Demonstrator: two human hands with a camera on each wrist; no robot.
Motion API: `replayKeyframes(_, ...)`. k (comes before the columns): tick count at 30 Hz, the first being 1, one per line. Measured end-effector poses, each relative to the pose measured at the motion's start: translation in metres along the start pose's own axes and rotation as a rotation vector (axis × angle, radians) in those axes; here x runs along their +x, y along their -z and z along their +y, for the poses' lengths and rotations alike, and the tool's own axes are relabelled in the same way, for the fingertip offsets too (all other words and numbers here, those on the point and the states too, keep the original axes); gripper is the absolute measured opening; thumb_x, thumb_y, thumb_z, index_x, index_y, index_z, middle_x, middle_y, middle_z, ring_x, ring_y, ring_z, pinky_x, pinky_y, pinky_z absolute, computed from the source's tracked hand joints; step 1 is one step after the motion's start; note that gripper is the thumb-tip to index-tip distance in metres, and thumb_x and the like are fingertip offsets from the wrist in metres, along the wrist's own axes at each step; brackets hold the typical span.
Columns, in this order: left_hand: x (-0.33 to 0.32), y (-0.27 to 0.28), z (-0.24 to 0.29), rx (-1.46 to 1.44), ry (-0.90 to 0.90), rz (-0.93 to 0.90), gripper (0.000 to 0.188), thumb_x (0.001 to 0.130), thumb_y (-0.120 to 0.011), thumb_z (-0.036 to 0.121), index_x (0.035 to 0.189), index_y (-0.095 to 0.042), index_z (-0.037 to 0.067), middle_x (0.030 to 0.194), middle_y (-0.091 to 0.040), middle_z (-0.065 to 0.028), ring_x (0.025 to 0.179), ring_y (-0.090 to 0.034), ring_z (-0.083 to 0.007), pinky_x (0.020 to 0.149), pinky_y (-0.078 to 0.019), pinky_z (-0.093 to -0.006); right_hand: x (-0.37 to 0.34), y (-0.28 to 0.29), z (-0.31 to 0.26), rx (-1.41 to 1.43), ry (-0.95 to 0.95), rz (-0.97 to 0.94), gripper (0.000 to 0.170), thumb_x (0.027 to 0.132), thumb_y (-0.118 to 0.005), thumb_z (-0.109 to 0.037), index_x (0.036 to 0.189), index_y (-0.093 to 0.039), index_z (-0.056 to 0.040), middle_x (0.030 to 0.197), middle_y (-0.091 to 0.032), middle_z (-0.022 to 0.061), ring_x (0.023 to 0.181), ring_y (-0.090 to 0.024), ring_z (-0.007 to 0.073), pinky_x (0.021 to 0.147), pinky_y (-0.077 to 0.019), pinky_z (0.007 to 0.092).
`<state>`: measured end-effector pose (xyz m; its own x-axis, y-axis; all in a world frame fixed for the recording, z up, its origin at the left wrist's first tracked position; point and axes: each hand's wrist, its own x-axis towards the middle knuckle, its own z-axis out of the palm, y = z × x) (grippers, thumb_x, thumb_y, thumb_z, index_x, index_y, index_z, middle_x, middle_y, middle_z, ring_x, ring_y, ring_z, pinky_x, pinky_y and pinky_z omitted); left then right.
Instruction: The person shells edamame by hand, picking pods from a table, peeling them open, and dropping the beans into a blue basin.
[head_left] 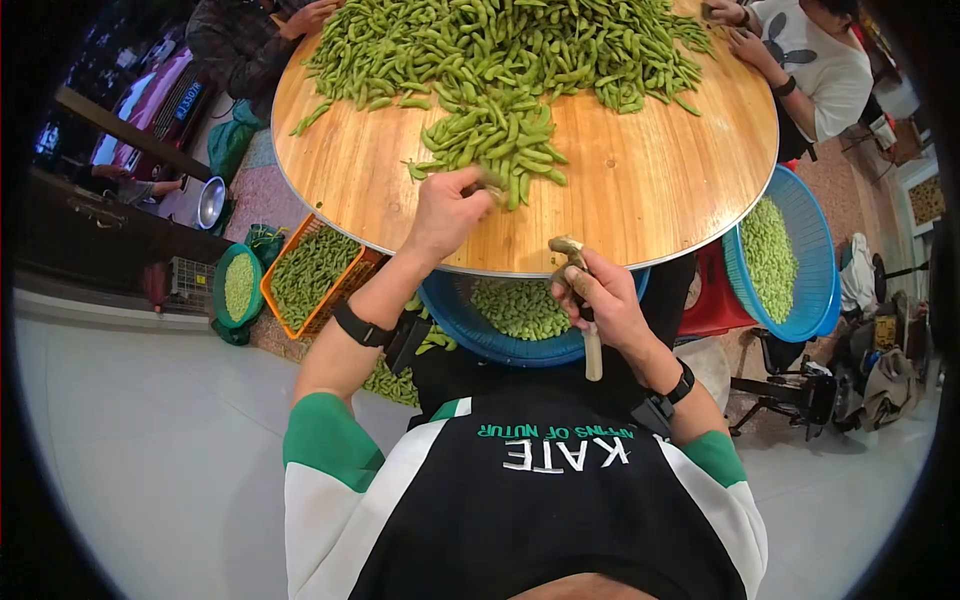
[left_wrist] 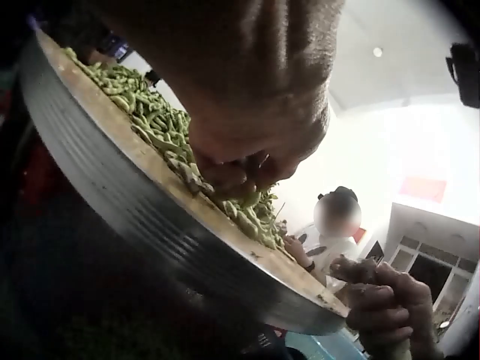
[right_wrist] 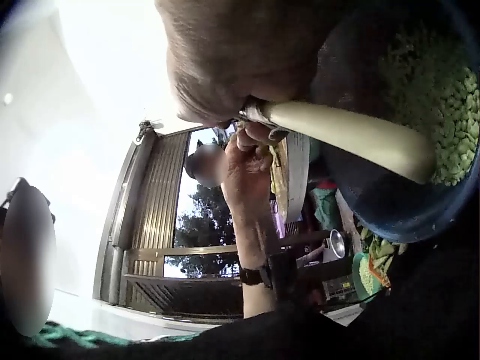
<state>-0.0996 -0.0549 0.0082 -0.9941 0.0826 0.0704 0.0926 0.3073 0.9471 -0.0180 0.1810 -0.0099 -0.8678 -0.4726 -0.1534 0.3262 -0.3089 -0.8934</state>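
Likely picking: left hand (head_left: 448, 212) at curved green pods (head_left: 480, 135) on round wooden surface (head_left: 645, 185); can't tell if pinching. Right hand (head_left: 608, 290) grips cream-handled tool (head_left: 593, 352). Next probably needs 1 pod lifted.

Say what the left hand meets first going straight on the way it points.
Most likely the small heap of edamame pods, right by the fingers of the left hand on the wooden tabletop. Depth is unclear; they may already touch.
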Motion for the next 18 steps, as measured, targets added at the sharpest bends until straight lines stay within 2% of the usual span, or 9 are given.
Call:
replayKeyframes(1, -0.001, -0.003, 0.003, -0.16, 0.156, -0.061, 0.009, 0.08, -0.06, 0.005, 0.085, -0.065, 0.0, 0.062, -0.058, -0.0025, 0.058, -0.055, -0.0064, 0.052, -0.0436, -0.0205, 0.003, -0.001, 0.0, 0.0, -0.001, 0.001, 0.035, 0.098, -0.044, -0.013, 0.131, -0.045, -0.0024, 0.083, -0.059, 0.0049, 0.055, -0.047, 0.0051, 0.045, -0.0376, 0.0186)
replayKeyframes(5, -0.007, -0.013, 0.011, -0.152, 0.157, -0.037, 0.006, 0.082, -0.06, 0.001, 0.086, -0.064, 0.0, 0.068, -0.061, -0.0019, 0.061, -0.057, -0.0067, 0.053, -0.0449, -0.0199, 0.012, -0.004, -0.001, 0.08, -0.02, -0.023, 0.036, 0.099, -0.043, -0.014, 0.133, -0.043, -0.0028, 0.084, -0.059, 0.0066, 0.056, -0.047, 0.0069, 0.044, -0.0369, 0.0194)
replayKeyframes(7, -0.013, -0.018, 0.016, -0.35, 0.069, -0.032, 0.006, 0.083, -0.06, -0.001, 0.089, -0.062, 0.0, 0.074, -0.063, -0.0026, 0.064, -0.058, -0.0074, 0.055, -0.0463, -0.0209, 0.013, -0.005, -0.002, 0.119, -0.035, -0.016, 0.037, 0.099, -0.044, -0.014, 0.134, -0.042, -0.0029, 0.085, -0.059, 0.0071, 0.057, -0.048, 0.0075, 0.044, -0.0369, 0.0197)
replayKeyframes(8, -0.018, -0.022, 0.02, -0.353, 0.072, -0.037, 0.006, 0.083, -0.06, -0.001, 0.089, -0.062, 0.0, 0.074, -0.063, -0.0026, 0.064, -0.058, -0.0074, 0.055, -0.0463, -0.0209, 0.013, -0.007, -0.004, 0.162, -0.049, -0.012, 0.036, 0.099, -0.043, -0.015, 0.133, -0.042, -0.0025, 0.085, -0.058, 0.0072, 0.057, -0.046, 0.0081, 0.043, -0.0362, 0.0197)
replayKeyframes(11, -0.038, -0.032, 0.029, -0.39, 0.018, -0.129, 0.006, 0.085, -0.059, -0.001, 0.09, -0.061, 0.0, 0.079, -0.063, -0.0028, 0.066, -0.057, -0.0068, 0.055, -0.0464, -0.021, 0.013, -0.011, -0.004, 0.25, -0.061, -0.001, 0.033, 0.099, -0.043, -0.016, 0.129, -0.044, -0.0023, 0.086, -0.057, 0.0077, 0.057, -0.046, 0.0092, 0.042, -0.0352, 0.0197)
replayKeyframes(13, -0.047, -0.036, 0.029, -0.458, 0.076, -0.163, 0.006, 0.085, -0.059, -0.002, 0.09, -0.061, 0.0, 0.079, -0.063, -0.0029, 0.067, -0.057, -0.0067, 0.055, -0.046, -0.0208, 0.012, -0.011, -0.004, 0.29, -0.043, -0.025, 0.026, 0.099, -0.043, -0.016, 0.121, -0.047, -0.0024, 0.086, -0.057, 0.0084, 0.057, -0.046, 0.0102, 0.041, -0.0346, 0.0198)
replayKeyframes(14, -0.047, -0.036, 0.029, -0.521, 0.13, -0.193, 0.006, 0.085, -0.06, -0.002, 0.09, -0.061, 0.0, 0.08, -0.063, -0.0029, 0.067, -0.058, -0.0066, 0.054, -0.0457, -0.0206, 0.011, -0.01, -0.004, 0.287, -0.042, -0.023, 0.026, 0.099, -0.043, -0.016, 0.121, -0.047, -0.0024, 0.086, -0.057, 0.0084, 0.057, -0.046, 0.0102, 0.041, -0.0346, 0.0198)
replayKeyframes(16, -0.047, -0.039, 0.027, -0.469, 0.125, -0.195, 0.006, 0.085, -0.06, -0.002, 0.09, -0.061, 0.0, 0.08, -0.063, -0.0021, 0.067, -0.058, -0.0066, 0.053, -0.045, -0.0202, 0.009, -0.011, -0.005, 0.331, -0.01, -0.092, 0.027, 0.099, -0.043, -0.014, 0.124, -0.047, -0.0038, 0.087, -0.058, 0.0073, 0.058, -0.047, 0.0091, 0.042, -0.035, 0.0196)
replayKeyframes(18, -0.05, -0.047, 0.029, -0.543, 0.159, -0.106, 0.005, 0.086, -0.06, 0.0, 0.09, -0.062, 0.0, 0.08, -0.063, -0.002, 0.064, -0.057, -0.0061, 0.051, -0.0444, -0.0202, 0.006, -0.013, -0.007, 0.346, -0.003, -0.083, 0.028, 0.099, -0.041, -0.013, 0.125, -0.046, -0.0032, 0.087, -0.057, 0.0069, 0.057, -0.046, 0.0089, 0.042, -0.0346, 0.0194)
